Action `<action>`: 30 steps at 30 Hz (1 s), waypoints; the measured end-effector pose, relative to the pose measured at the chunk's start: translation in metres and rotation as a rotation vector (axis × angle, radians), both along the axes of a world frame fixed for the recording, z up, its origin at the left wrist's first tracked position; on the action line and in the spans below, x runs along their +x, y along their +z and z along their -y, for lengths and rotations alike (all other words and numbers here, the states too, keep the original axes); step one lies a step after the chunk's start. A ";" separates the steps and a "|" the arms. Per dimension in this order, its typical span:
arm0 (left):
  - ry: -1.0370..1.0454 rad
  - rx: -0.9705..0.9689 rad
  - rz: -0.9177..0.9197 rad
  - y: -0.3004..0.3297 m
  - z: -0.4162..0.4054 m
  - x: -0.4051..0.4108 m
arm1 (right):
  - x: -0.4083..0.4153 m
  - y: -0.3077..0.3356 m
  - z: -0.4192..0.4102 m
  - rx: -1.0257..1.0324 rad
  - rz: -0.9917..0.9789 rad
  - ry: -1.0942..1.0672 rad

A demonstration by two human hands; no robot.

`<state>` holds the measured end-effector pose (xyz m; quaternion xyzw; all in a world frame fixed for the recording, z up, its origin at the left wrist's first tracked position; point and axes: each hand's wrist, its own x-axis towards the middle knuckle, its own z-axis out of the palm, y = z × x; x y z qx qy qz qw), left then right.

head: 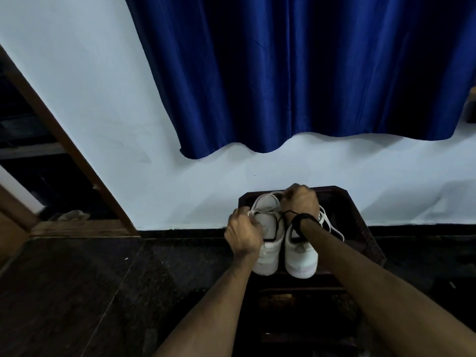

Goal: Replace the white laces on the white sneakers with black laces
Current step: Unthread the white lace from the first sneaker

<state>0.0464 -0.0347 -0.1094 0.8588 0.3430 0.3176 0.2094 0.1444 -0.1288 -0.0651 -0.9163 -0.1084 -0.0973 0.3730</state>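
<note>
Dark stool [360, 228], white lace [260, 210] pinched in fingers [247, 217]

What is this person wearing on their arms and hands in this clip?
Both forearms are bare to the bottom edge of the frame, with no sleeves in view. The left hand shows no glove or band. The right hand is also ungloved; a black wristband circles its wrist. Rings, if any, are too small to make out.

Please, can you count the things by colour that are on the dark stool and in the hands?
White: 3 - left sneaker, right sneaker, white lace.
Black: 1 - black lace.
Total: 4.
The left hand and the right hand each pinch a lace over the stool.
</note>
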 end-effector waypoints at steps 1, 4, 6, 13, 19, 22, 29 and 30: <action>0.002 -0.001 0.001 -0.001 0.000 0.000 | 0.001 -0.001 -0.001 -0.034 0.056 0.058; 0.002 -0.012 0.003 -0.002 -0.001 0.001 | 0.001 -0.001 -0.013 -0.269 0.231 0.367; -0.005 -0.023 0.013 -0.002 -0.002 0.002 | -0.003 0.003 -0.024 -0.597 0.290 0.534; -0.009 -0.024 -0.012 -0.003 -0.005 0.004 | -0.006 -0.012 -0.028 -0.608 0.395 0.477; -0.039 0.195 -0.105 -0.004 -0.005 0.004 | -0.002 0.000 -0.003 0.266 0.157 0.028; -0.111 0.319 -0.251 0.000 -0.006 0.008 | 0.006 0.002 0.006 0.570 0.106 -0.051; -0.163 0.454 -0.281 -0.001 -0.010 0.016 | -0.017 0.000 0.018 0.564 0.111 0.068; -0.156 0.449 -0.251 0.000 -0.011 0.016 | -0.026 -0.005 0.018 0.491 0.118 0.141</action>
